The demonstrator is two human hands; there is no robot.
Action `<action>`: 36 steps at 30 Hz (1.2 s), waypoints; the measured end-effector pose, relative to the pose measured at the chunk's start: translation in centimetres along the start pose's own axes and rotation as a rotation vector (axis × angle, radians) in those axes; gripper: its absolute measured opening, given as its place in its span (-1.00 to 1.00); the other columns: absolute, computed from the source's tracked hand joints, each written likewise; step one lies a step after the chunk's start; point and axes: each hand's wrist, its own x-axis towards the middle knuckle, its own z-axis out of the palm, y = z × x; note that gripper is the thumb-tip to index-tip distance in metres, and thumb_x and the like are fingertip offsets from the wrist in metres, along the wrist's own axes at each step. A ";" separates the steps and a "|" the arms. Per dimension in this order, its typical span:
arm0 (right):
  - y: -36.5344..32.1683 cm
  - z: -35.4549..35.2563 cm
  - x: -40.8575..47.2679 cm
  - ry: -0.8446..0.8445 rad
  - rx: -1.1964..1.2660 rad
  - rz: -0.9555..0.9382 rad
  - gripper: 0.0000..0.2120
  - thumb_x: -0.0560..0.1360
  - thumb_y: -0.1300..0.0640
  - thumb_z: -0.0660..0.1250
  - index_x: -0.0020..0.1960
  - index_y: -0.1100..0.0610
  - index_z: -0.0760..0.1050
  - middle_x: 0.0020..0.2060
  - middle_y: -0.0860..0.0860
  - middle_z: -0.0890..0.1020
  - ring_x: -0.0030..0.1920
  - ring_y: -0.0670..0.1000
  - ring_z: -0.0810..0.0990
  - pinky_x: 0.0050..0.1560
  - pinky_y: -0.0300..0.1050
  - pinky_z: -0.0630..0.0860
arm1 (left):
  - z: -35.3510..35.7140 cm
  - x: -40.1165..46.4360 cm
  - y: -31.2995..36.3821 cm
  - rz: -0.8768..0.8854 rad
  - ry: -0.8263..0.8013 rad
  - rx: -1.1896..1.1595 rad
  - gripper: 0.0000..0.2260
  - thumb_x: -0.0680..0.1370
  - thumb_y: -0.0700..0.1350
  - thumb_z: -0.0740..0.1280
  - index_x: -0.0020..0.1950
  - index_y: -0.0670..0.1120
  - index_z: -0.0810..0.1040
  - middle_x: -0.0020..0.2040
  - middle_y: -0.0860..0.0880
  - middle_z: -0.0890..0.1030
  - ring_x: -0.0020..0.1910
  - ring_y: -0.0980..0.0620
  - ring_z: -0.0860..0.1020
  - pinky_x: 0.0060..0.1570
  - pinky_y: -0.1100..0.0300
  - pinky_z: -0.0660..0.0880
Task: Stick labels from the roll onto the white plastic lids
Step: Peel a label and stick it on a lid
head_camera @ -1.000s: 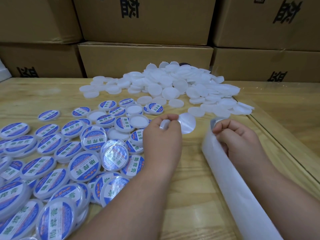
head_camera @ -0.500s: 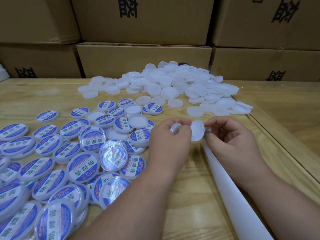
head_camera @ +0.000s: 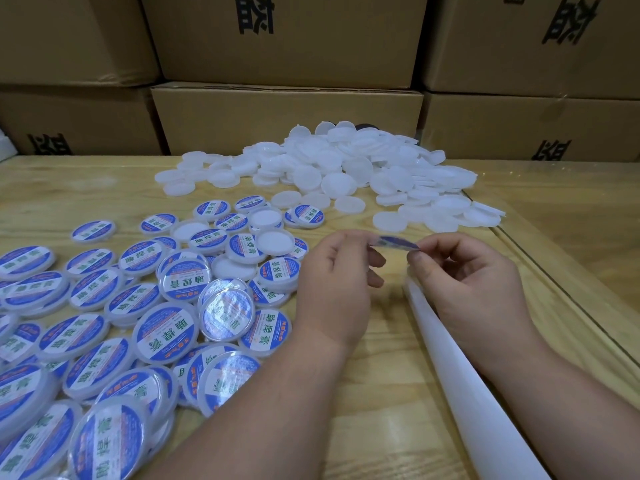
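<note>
Both hands meet above the wooden bench [head_camera: 346,393], sharing one blue-printed label [head_camera: 394,243] seen nearly edge-on. The left hand [head_camera: 337,282] pinches the label's left end between thumb and forefinger, its other fingers loosely curled; whether a lid sits behind the label cannot be told. The right hand [head_camera: 474,282] pinches the right end with narrow fingertips [head_camera: 414,259], just above the end of the white label roll [head_camera: 460,368], which lies diagonally under the right forearm. Unlabelled white plastic lids [head_camera: 332,174] are heaped at the far side of the bench before stacked cardboard boxes [head_camera: 287,123]; labelled lids [head_camera: 166,327] spread at the left. Judged risks: the unsupported label may fold and stick to itself or to a fingertip, and a tilted approach may seat it off-centre or creased on the lid.
</note>
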 end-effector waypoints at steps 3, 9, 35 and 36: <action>-0.1 -0.1 0.0 0.011 0.043 0.047 -0.77 0.52 0.27 0.44 -0.23 -0.01 0.64 -0.39 -0.11 0.56 -0.41 -0.16 0.46 -0.37 -0.37 0.41 | 0.0 -0.1 0.2 0.006 -0.027 -0.194 -0.69 0.44 -0.04 0.07 0.10 -0.04 0.47 -0.29 -0.12 0.66 -0.40 -0.07 0.57 -0.47 0.20 0.39; -0.4 -0.6 0.3 -0.016 0.333 0.209 -0.80 0.58 0.30 0.33 -0.19 0.13 0.58 -0.54 -0.09 0.44 -0.57 -0.08 0.25 -0.57 -0.27 0.22 | -0.1 0.5 0.3 -0.132 -0.040 -0.360 -0.74 0.66 -0.23 -0.01 0.07 -0.10 0.47 -0.22 -0.06 0.72 -0.20 -0.09 0.69 -0.46 0.20 0.48; 0.0 -0.1 0.3 -0.184 0.133 0.326 -0.79 0.57 0.15 0.39 -0.20 0.07 0.72 -0.57 -0.11 0.27 -0.59 -0.10 0.15 -0.58 -0.32 0.15 | -0.1 1.0 -0.3 -0.163 -0.219 -0.388 -0.73 0.49 -0.09 0.20 0.10 -0.10 0.59 0.01 -0.20 0.73 -0.12 -0.08 0.68 -0.36 0.17 0.52; 0.0 -0.1 0.3 -0.184 0.129 0.325 -0.80 0.57 0.15 0.39 -0.21 0.07 0.72 -0.57 -0.11 0.28 -0.59 -0.10 0.16 -0.58 -0.31 0.16 | -0.1 1.0 -0.3 -0.155 -0.215 -0.379 -0.79 0.55 -0.09 0.22 0.09 -0.09 0.60 0.01 -0.19 0.73 -0.12 -0.07 0.68 -0.35 0.17 0.52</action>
